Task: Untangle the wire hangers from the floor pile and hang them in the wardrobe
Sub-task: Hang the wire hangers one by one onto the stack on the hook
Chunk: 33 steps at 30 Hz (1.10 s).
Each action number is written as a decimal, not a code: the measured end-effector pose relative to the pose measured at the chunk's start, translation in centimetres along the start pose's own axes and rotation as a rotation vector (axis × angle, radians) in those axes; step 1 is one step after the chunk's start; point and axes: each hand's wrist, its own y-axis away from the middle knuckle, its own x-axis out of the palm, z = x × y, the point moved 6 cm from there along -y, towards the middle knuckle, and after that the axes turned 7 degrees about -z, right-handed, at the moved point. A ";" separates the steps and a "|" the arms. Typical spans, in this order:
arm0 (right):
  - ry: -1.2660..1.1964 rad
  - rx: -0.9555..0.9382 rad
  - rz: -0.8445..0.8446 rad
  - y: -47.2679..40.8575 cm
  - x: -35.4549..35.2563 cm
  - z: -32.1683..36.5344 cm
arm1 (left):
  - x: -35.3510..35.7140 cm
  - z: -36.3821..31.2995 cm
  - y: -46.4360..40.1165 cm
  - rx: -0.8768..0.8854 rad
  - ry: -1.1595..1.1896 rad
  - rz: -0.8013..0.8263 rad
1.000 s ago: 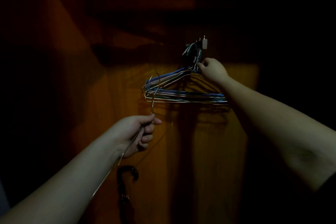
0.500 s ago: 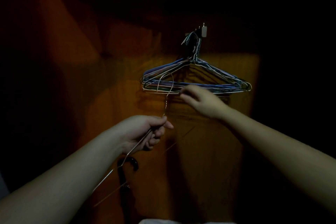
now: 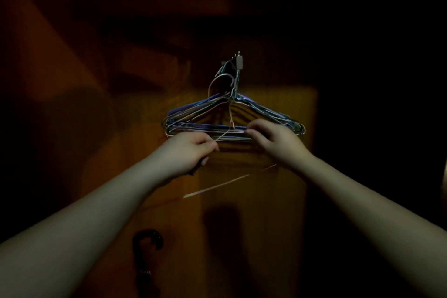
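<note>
A: Item one, left hand (image 3: 187,152)?
B: Raised, fingers curled, thumb and fingertips pinching the pale loose hanger (image 3: 229,116) on its shoulder wire, just below the bundle (image 3: 232,126).

A: Right hand (image 3: 273,140)?
B: Raised at the same height, right of the left one. Fingers bent onto the bundle's bottom bars, fingertips touching them; whether it truly grips the wires is too dim to tell.

A: The loose hanger?
B: Its twisted neck rises between the two hands in front of the bundle, and its hook curves near the bundle's hooks, under the peg (image 3: 238,61). Whether it is already on the peg cannot be made out. Its bottom bar (image 3: 229,180) slants below the hands, nearer the camera.

A: The bundle?
B: Many wire hangers, blue and silver, hooks gathered on the peg, hanging flat against the back panel (image 3: 278,201).

A: Further out?
B: Orange-brown wood panel, lit at centre, dark all round. A dark curved handle (image 3: 147,239) low and left of centre.
</note>
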 end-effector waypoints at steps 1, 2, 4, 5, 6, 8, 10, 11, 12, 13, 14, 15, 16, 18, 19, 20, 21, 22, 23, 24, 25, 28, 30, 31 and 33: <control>0.020 0.012 -0.029 -0.5 -1.0 -0.4 | -0.6 -0.5 -0.3 0.058 -0.083 -0.079; 0.024 0.025 -0.060 -1.1 -1.9 -0.8 | -1.2 -1.0 -0.6 0.106 -0.147 -0.147; 0.018 0.047 -0.102 -2.4 -3.4 -1.4 | -2.2 -2.0 -0.9 0.174 -0.224 -0.244; 0.024 0.055 -0.115 -3.0 -3.9 -1.5 | -2.7 -2.6 -1.2 0.205 -0.265 -0.289; 0.032 0.062 -0.130 -3.7 -4.4 -1.6 | -3.2 -3.1 -1.4 0.231 -0.311 -0.335; 0.048 0.080 -0.165 -5.1 -5.3 -1.7 | -4.3 -4.1 -2.4 0.255 -0.384 -0.420; 0.069 0.107 -0.184 -6.3 -5.9 -1.9 | -5.4 -4.7 -3.6 0.256 -0.450 -0.488; 0.077 0.120 -0.191 -6.9 -6.1 -2.1 | -5.7 -4.8 -4.2 0.263 -0.475 -0.511; 0.078 0.133 -0.196 -7.4 -6.1 -2.4 | -5.9 -4.8 -4.8 0.269 -0.489 -0.522; 0.077 0.144 -0.197 -7.7 -6.1 -2.7 | -6.0 -4.7 -5.3 0.269 -0.496 -0.525; 0.074 0.154 -0.191 -8.0 -6.0 -3.0 | -5.9 -4.5 -5.8 0.262 -0.496 -0.522; 0.077 0.164 -0.179 -8.3 -5.7 -3.3 | -5.8 -4.2 -6.3 0.251 -0.491 -0.517; 0.084 0.173 -0.167 -8.5 -5.4 -3.6 | -5.6 -3.9 -6.7 0.243 -0.485 -0.512; 0.092 0.197 -0.130 -8.9 -4.7 -4.3 | -5.2 -3.3 -7.6 0.221 -0.468 -0.508; 0.087 0.210 -0.109 -9.2 -4.4 -4.6 | -5.1 -3.0 -8.0 0.207 -0.453 -0.505; 0.076 0.222 -0.090 -9.3 -4.1 -4.8 | -4.9 -2.7 -8.4 0.193 -0.441 -0.499; 0.067 0.234 -0.073 -9.4 -3.8 -5.0 | -4.8 -2.3 -8.8 0.180 -0.433 -0.495; 0.062 0.246 -0.058 -9.5 -3.4 -5.2 | -4.7 -2.0 -9.1 0.168 -0.430 -0.494; 0.060 0.257 -0.042 -9.6 -3.1 -5.3 | -4.6 -1.6 -9.4 0.157 -0.430 -0.493; 0.056 0.266 -0.027 -9.6 -2.8 -5.5 | -4.5 -1.3 -9.6 0.149 -0.429 -0.490; 0.052 0.270 -0.015 -9.5 -2.5 -5.5 | -4.3 -0.8 -9.8 0.141 -0.424 -0.485; 0.045 0.258 0.004 -9.5 -1.8 -5.8 | -3.8 0.7 -10.3 0.121 -0.405 -0.471; 0.037 0.263 0.017 -9.5 -1.4 -5.9 | -3.6 1.6 -10.5 0.121 -0.382 -0.478; 0.035 0.267 0.023 -9.4 -1.2 -5.9 | -3.6 1.9 -10.5 0.128 -0.374 -0.486; 0.030 0.273 0.031 -9.3 -0.7 -6.0 | -3.6 2.3 -10.3 0.152 -0.376 -0.507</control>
